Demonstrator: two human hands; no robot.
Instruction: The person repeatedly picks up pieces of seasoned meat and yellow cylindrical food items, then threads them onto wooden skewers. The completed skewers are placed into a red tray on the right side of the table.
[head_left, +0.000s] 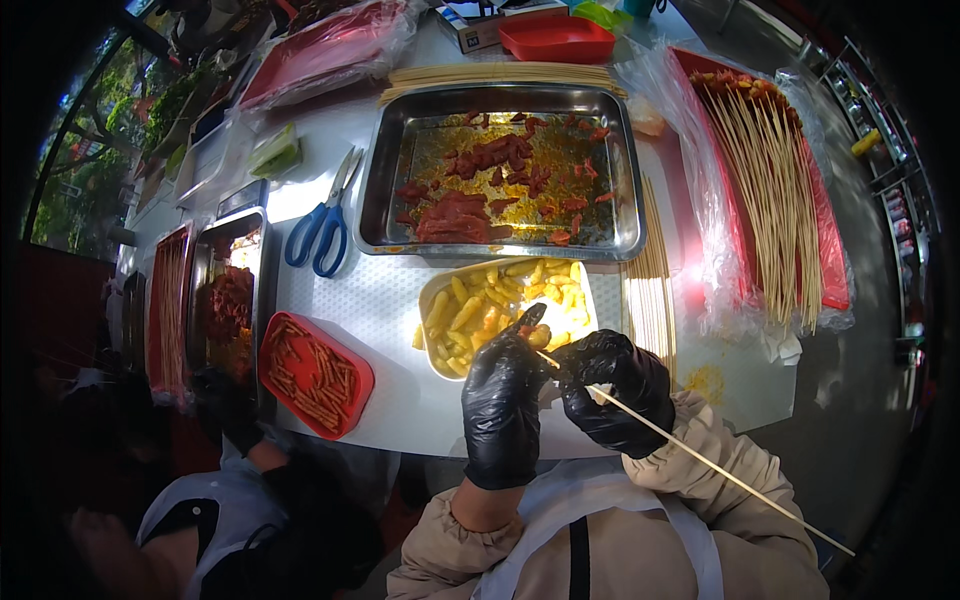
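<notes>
My left hand (504, 409), in a black glove, pinches a small piece of food, with a yellow pepper beside its fingertips (538, 336), at the tip of a wooden skewer (720, 469). My right hand (619, 394), gloved in black too, grips that skewer near its tip; the rest runs down over the right sleeve. Just beyond both hands is a pale tray (429, 300) of yellow pickled peppers (466, 311). Behind it, a steel tray (636, 225) holds raw marinated meat (454, 217). Bare skewers (649, 285) lie to its right, more (502, 73) behind it.
Blue-handled scissors (328, 225) lie left of the steel tray. A red container (367, 375) holds reddish sticks of food. Loaded skewers (765, 187) fill a plastic-lined red tray (829, 255) at right. A co-worker's gloved hand (225, 405) is by a second meat tray (259, 255) at left.
</notes>
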